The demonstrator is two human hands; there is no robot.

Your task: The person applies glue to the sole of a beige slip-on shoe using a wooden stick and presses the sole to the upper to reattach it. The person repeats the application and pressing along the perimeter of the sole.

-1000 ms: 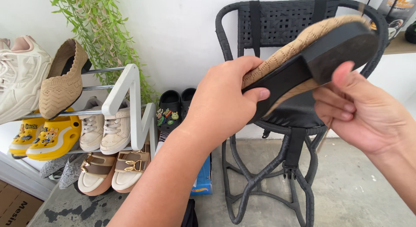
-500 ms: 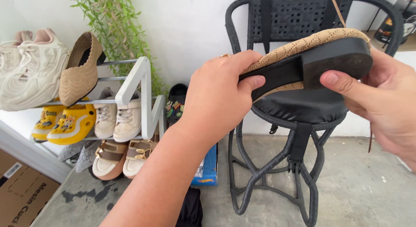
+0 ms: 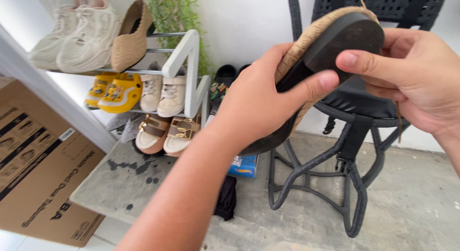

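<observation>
I see both hands clamped on one woven tan shoe (image 3: 306, 45), held sole-up in front of the black wicker chair (image 3: 345, 150). The left hand (image 3: 258, 105) wraps the middle of the shoe, thumb pressed along the dark rubber sole; the right hand (image 3: 407, 73) pinches the heel end, thumb flat on the ribbed heel block. I judge that grip turns the underside toward the camera for a look (the tread is finely grooved). Left of the chair stands a white shoe rack (image 3: 184, 73) with pale sneakers (image 3: 72, 37), yellow clogs (image 3: 115, 90) and buckled sandals (image 3: 165, 133).
</observation>
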